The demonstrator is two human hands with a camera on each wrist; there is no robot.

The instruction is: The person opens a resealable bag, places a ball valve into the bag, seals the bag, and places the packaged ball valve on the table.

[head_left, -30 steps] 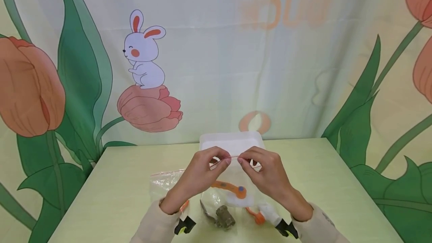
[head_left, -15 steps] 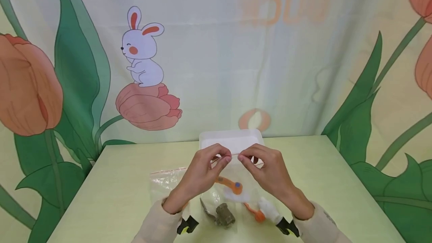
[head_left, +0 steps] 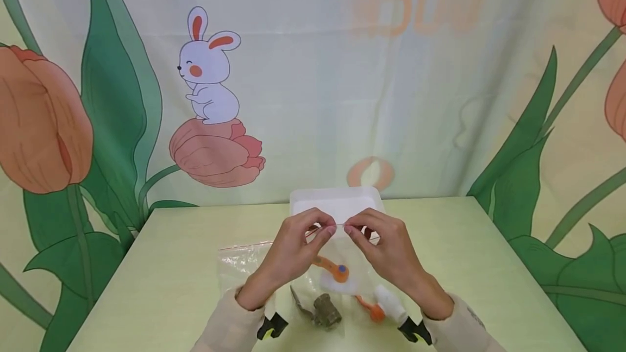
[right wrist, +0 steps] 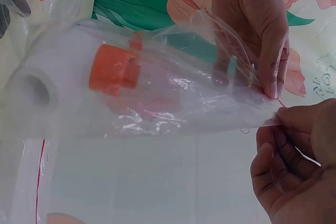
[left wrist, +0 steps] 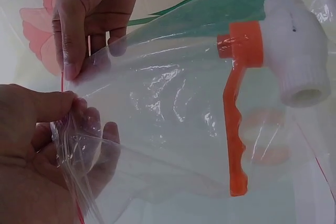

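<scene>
My left hand and right hand pinch the red-lined top edge of a clear zip-lock bag, fingertips a short gap apart. The bag hangs between them. Inside it is a white plastic ball valve with an orange handle; in the head view the handle shows a blue spot. The left wrist view has my left thumb over the bag's edge, fingers behind the film. In the right wrist view, my right thumb and fingertips hold the bag's corner.
Below the hands on the table lie a bagged grey-brown valve and a white valve with an orange handle. Another clear bag lies left, partly behind my forearm. A white tray stands at the back, before a printed curtain.
Both hands keep their pinch on the zip-lock bag's edge, their fingertips slightly closer together. The orange handle inside the hanging bag has shifted a little left and up.
</scene>
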